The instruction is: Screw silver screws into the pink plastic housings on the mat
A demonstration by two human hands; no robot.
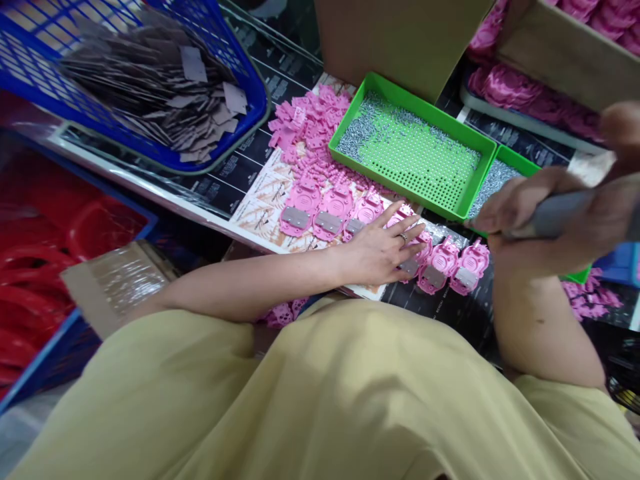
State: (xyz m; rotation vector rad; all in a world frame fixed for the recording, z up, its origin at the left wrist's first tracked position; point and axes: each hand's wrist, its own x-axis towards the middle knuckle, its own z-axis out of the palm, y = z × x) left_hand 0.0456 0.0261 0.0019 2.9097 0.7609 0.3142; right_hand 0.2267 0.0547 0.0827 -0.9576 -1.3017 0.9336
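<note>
Pink plastic housings (333, 203), several with grey metal plates (330, 223) on them, lie in a row along the table's near edge. My left hand (383, 250) rests palm down across the middle of the row, fingers spread, hiding parts of a few pieces. At the right, my right hand (520, 200) is wrapped around a grey, barrel-shaped tool (560, 213) that looks like an electric screwdriver. It is raised near the row's right end, blurred, and its tip is hard to make out. Small screws (367, 123) lie in a green tray (400, 179) behind the row.
A blue basket (257, 100) full of thin flat plates stands at the back left. Loose pink parts (315, 123) are heaped beside the green tray. A cardboard box (565, 57) with pink pieces is at the back right. Red items (40, 287) fill a blue crate at the left.
</note>
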